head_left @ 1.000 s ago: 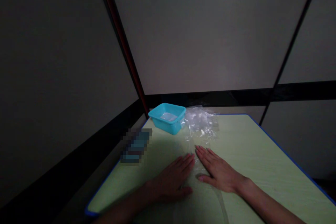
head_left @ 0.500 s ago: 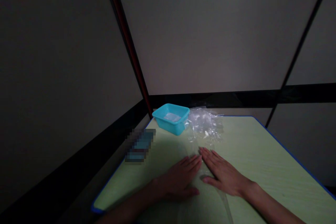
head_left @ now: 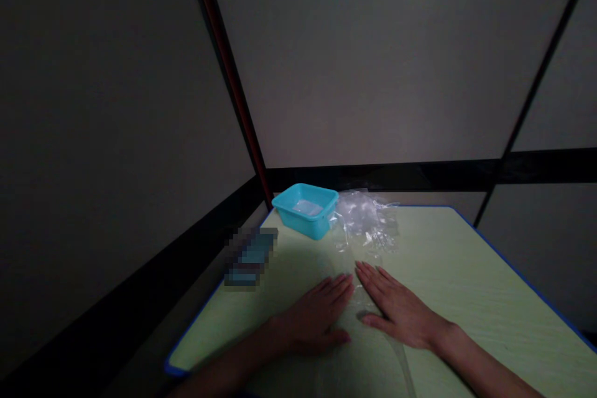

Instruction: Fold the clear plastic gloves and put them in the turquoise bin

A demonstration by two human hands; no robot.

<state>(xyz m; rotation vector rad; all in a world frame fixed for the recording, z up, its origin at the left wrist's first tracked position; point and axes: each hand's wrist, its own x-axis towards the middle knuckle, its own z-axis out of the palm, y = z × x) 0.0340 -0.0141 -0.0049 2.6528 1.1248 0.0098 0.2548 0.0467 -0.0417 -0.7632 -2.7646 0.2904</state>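
Note:
A clear plastic bag (head_left: 366, 295) lies flat on the tabletop, its outline faint against the green surface. My left hand (head_left: 321, 314) rests palm down on its left side, fingers stretched out and thumb apart. Opposite it, my right hand (head_left: 396, 305) is also palm down with straight fingers, on the right part of the bag. A small gap separates the two sets of fingertips. Beyond them sits a crumpled heap of clear plastic bags (head_left: 364, 214). It touches or nearly touches a turquoise plastic basket (head_left: 303, 224), which has something whitish and clear inside.
The pale green table (head_left: 457, 273) has a blue edge and stands against a wall (head_left: 373, 74). A blurred-out flat object (head_left: 252, 258) lies by the table's left edge. Another wall (head_left: 116, 106) rises on the left.
My left hand has slid slightly left, widening the gap between the fingertips. My right hand has barely moved and both hands stay flat.

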